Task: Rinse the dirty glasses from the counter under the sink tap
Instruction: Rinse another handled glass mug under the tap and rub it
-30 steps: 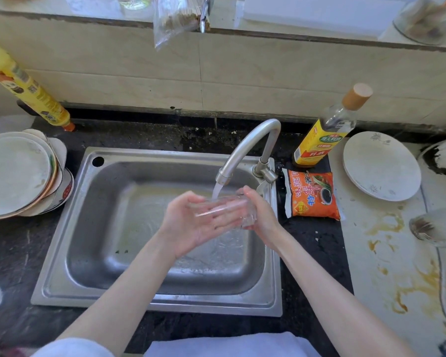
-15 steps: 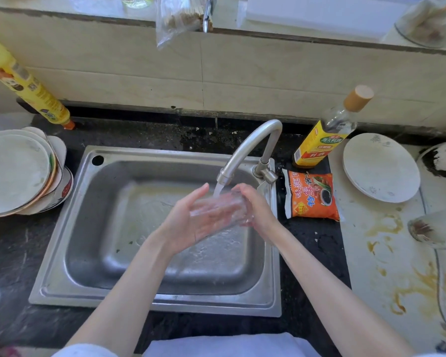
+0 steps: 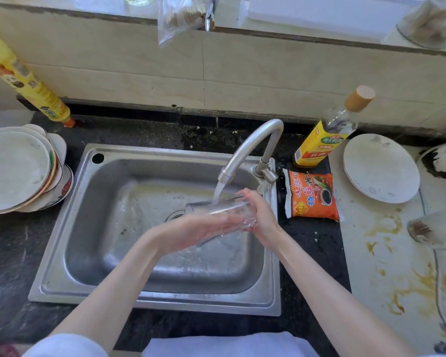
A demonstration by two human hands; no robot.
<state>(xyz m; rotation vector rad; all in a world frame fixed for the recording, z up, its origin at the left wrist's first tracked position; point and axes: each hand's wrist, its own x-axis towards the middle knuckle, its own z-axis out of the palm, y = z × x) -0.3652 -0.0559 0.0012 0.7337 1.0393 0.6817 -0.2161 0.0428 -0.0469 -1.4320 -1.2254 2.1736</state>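
Dark stone counter (image 3: 8, 253) around one steel sink (image 3: 70, 243). Left to right: one plate stack (image 3: 18, 171), one tap (image 3: 252, 145) running, one sauce packet (image 3: 312, 194), one bottle (image 3: 325, 135), one white plate (image 3: 381, 168), one dirty glass (image 3: 435, 228) (lying on its side). Clear glass (image 3: 216, 215) lies tilted under the stream above the basin, wet and transparent. Left hand (image 3: 191, 233) cups it from below; right hand (image 3: 260, 217) grips its end, fingers curled.

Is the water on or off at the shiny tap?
On. A stream runs from the curved silver metal tap onto the clear drinking glass over the steel sink.
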